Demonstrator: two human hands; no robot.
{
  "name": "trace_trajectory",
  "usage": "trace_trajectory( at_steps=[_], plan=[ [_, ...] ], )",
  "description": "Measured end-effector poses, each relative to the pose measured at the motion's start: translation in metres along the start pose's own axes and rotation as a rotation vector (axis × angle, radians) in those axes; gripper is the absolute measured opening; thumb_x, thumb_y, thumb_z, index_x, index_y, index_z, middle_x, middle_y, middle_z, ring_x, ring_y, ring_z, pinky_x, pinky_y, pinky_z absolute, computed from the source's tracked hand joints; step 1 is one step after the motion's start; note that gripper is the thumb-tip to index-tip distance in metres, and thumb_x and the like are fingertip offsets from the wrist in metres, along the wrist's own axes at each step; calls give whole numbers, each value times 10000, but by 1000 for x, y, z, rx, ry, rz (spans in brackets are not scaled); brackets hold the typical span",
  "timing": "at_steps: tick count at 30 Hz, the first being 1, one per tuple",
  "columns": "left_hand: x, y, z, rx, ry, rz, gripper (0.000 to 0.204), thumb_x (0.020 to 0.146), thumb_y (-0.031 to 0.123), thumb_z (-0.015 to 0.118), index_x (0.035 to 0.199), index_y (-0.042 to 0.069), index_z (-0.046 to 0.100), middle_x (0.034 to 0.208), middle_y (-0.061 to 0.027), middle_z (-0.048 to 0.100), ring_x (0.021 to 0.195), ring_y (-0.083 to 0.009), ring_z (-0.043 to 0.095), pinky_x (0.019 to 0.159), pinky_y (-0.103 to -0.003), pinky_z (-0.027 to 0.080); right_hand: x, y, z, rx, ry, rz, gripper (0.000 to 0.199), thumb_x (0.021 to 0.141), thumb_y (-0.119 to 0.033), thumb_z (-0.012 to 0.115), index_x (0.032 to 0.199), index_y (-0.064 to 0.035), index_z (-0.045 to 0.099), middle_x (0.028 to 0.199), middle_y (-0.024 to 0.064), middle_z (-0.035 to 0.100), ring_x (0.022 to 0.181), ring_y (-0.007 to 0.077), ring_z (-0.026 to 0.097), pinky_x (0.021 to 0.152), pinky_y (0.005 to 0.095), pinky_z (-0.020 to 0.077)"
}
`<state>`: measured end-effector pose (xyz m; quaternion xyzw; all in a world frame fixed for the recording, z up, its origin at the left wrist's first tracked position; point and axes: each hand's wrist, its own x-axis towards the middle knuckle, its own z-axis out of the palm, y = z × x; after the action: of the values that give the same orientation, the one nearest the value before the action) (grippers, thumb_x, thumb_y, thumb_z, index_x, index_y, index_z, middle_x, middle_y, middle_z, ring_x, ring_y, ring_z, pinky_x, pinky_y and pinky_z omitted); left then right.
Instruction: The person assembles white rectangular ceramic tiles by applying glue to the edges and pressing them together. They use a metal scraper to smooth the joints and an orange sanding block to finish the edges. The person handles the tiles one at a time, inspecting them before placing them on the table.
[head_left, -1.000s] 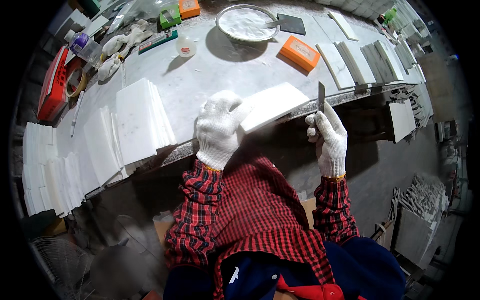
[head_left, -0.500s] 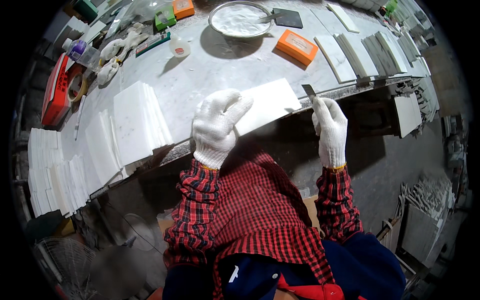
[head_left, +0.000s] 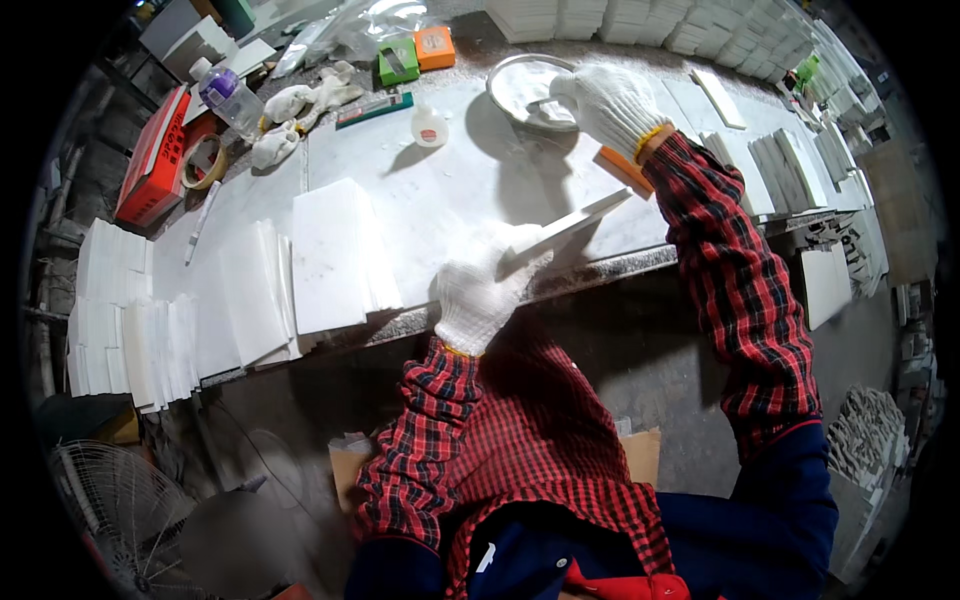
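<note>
Pale worktop (head_left: 350, 160), gloved hands (head_left: 485, 295), grey floor (head_left: 690, 430)

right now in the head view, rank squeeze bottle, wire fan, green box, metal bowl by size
Wire fan
Metal bowl, partly behind the right hand
Green box and squeeze bottle: too alike to rank

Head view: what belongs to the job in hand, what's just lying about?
Likely in use:
white slab, held in the left hand
bowl of white material, right hand at its edge

Apparently just lying about:
red box
purple-labelled bottle
pen
</note>
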<state>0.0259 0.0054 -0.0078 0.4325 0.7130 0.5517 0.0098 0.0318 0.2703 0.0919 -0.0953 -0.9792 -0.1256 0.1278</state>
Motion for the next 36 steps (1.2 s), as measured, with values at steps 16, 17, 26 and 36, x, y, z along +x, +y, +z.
trace_trajectory(
  at_steps=[16, 17, 26, 36],
  plan=[
    [26, 15, -29, -599, -358, -486, 466, 995, 391, 664, 1090, -62, 716, 923, -80, 746, 820, -146, 680, 758, -295, 532, -150, -52, -56, 981, -160, 233, 346, 994, -306, 631, 1186, -24, 689, 971, 132, 732, 847, 236, 685, 822, 342, 542],
    [27, 17, -31, -625, -344, -471, 494, 1009, 415, 638, 1079, -67, 719, 927, -81, 744, 834, -151, 679, 777, -297, 529, -158, -59, -60, 1199, -231, 360, 317, 1004, -261, 618, 1149, 11, 695, 954, 95, 728, 868, 142, 661, 813, 301, 536],
    [-19, 48, 9, -1325, 52, -567, 751, 1054, 605, 360, 1463, -21, 434, 1331, -189, 602, 1192, -274, 620, 1009, -384, 513, -209, -172, -49, 1984, 173, 1044, 389, 1020, -175, 608, 1307, 87, 600, 1188, 99, 686, 1049, 135, 635, 938, 278, 499],
    [-59, 52, 7, -1556, -58, -763, 649, 1054, 545, 426, 1405, 3, 494, 1280, -165, 629, 1118, -286, 648, 959, -416, 544, -223, -159, -48, 1766, -99, 989, 279, 984, -249, 657, 1084, 10, 676, 912, 11, 680, 750, 41, 551, 652, 201, 420]
  ],
)
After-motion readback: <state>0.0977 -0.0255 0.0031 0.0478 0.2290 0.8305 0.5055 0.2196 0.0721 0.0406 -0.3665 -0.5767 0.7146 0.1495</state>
